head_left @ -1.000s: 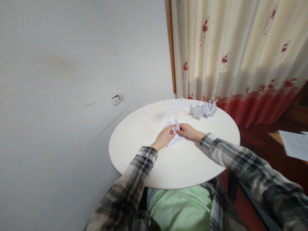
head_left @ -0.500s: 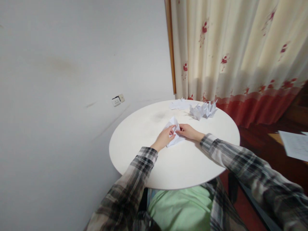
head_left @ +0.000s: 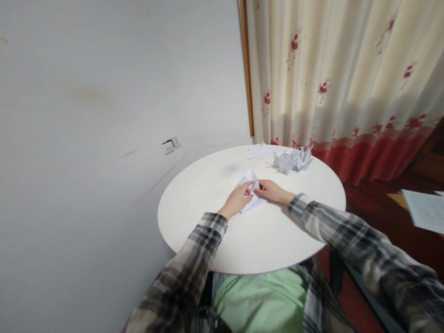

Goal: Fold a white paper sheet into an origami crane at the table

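A partly folded sheet of white paper (head_left: 255, 203) lies on the round white table (head_left: 194, 208), between my two hands. My left hand (head_left: 237, 198) is on its left side, with thumb and fingers curled on the paper. From the right, my right hand (head_left: 272, 190) pinches the paper's right edge, its fingertips close to those of the left. Both hands cover part of the folds. Beyond them, several folded white paper cranes (head_left: 293, 159) stand bunched together on the far right of the table.
Flat white paper (head_left: 258, 151) lies at the table's far edge. A grey wall with a socket (head_left: 168, 147) rises on the left. A floral curtain (head_left: 340, 69) hangs behind the table. Written sheets (head_left: 425, 209) lie off to the right, below the table's level.
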`<state>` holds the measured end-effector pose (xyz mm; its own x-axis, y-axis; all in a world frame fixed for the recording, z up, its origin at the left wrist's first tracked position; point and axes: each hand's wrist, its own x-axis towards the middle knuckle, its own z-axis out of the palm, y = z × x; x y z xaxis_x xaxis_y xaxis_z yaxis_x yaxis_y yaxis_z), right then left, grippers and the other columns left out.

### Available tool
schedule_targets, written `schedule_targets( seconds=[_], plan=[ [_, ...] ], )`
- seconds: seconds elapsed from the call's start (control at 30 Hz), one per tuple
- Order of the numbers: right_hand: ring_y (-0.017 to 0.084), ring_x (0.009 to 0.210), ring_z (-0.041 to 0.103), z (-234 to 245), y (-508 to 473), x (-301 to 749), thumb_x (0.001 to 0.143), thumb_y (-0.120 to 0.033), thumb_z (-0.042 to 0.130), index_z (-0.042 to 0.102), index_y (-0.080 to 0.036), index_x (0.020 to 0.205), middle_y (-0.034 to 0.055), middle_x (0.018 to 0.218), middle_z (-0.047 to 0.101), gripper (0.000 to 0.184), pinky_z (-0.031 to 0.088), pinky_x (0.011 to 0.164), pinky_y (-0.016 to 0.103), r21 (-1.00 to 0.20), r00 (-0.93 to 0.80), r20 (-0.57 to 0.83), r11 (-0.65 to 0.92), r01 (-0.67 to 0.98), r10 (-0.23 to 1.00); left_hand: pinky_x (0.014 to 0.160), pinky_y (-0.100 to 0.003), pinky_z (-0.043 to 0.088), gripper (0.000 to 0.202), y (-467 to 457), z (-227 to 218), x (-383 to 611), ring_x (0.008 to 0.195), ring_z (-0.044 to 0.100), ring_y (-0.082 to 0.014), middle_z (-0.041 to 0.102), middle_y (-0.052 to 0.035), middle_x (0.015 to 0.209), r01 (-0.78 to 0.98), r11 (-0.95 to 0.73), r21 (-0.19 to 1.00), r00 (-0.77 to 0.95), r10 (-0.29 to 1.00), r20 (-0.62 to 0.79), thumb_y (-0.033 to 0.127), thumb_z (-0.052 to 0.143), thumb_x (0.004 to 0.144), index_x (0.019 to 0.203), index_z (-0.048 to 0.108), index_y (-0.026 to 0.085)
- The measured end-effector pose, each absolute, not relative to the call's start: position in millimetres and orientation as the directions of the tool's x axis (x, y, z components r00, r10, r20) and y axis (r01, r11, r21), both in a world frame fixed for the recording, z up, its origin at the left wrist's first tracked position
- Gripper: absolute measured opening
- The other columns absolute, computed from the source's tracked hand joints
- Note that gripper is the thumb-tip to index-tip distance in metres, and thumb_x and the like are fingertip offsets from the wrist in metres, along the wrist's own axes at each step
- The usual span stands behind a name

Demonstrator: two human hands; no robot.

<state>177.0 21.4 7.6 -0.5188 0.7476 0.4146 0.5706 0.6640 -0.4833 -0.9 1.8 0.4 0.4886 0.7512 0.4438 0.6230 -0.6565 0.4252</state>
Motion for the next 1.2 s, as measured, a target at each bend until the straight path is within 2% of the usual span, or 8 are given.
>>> schedule_targets(
  seconds=[1.2],
  plan=[
    [0.011,0.063,0.048,5.6,23.1,176.8,0.076,-0.028,0.046,0.059,-0.011,0.086,0.0046,0.075,0.061,0.024,0.034,0.059,0.02,-0.486,-0.518,0.422,0.668,0.564,0.744,0.074,-0.026,0.041,0.047,-0.3,3.2,0.3,0.073,0.05,-0.0118,0.056,-0.0017,0.083,0.633,-0.641,0.434,0.477,0.764,0.434,0.022,0.049,0.074,0.12,0.039,0.017]
  ],
)
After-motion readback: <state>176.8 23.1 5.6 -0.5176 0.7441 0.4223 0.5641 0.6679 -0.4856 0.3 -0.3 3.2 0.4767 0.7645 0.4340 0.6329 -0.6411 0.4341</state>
